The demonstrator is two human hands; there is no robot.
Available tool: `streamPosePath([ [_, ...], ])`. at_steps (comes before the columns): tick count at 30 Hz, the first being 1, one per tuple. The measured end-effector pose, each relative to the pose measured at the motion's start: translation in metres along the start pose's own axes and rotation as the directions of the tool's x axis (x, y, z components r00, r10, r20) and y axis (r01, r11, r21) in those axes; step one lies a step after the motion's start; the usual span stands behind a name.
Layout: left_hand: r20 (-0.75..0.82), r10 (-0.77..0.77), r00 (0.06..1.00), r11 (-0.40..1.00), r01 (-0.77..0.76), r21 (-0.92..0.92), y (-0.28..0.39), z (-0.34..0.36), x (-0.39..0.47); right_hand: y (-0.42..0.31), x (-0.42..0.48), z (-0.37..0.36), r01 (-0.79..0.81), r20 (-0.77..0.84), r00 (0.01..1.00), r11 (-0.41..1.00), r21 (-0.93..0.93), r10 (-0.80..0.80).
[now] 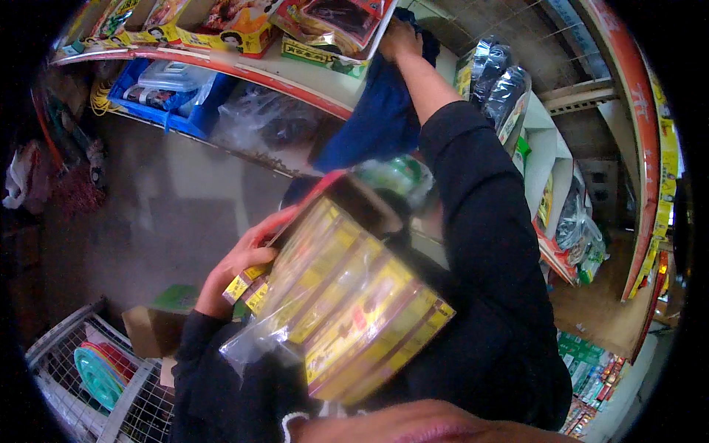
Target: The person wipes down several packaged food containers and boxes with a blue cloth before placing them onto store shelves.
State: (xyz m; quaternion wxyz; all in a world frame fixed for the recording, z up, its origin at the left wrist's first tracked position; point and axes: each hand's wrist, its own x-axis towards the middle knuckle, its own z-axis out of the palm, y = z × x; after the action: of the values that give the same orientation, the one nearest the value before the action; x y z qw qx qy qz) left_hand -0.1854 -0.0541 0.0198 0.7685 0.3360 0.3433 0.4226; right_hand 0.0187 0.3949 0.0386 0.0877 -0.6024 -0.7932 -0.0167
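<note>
My left hand (243, 266) holds a stack of yellow and brown small boxes (354, 310), partly wrapped in torn clear plastic film (255, 338), against my body. Smaller yellow boxes (246, 288) show beside its thumb. A red-rimmed open container (360, 205) lies against the far end of the stack. My right hand (401, 41) reaches out to the shelf and presses on a dark blue cloth (376, 111), which hangs down over the shelf's front edge. The fingers of that hand are partly bent over the cloth, and its grip is hard to see.
Display boxes of packaged snacks (227, 27) stand on the upper shelf, left of the cloth. Below are a blue plastic basket (202, 111) and clear plastic bags (260, 116). Black rolled bags (504, 83) fill the right shelf. A wire cage (124, 398) and a cardboard box (149, 332) stand lower left.
</note>
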Motion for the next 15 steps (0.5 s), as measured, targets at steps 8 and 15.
streamPosePath([
  [8, 0.011, -0.004, 1.000, 1.000, 0.004, 0.006, 0.001, 0.000, 0.000, 0.016, 0.021, 0.011, 0.038, 0.045, 0.999, 0.983, -0.181, -0.031],
  [15, -0.046, -0.029, 0.999, 0.998, 0.026, -0.064, 0.009, 0.015, -0.007, -0.015, -0.015, -0.020, -0.035, 0.066, 0.997, 0.999, 0.033, 0.033],
])
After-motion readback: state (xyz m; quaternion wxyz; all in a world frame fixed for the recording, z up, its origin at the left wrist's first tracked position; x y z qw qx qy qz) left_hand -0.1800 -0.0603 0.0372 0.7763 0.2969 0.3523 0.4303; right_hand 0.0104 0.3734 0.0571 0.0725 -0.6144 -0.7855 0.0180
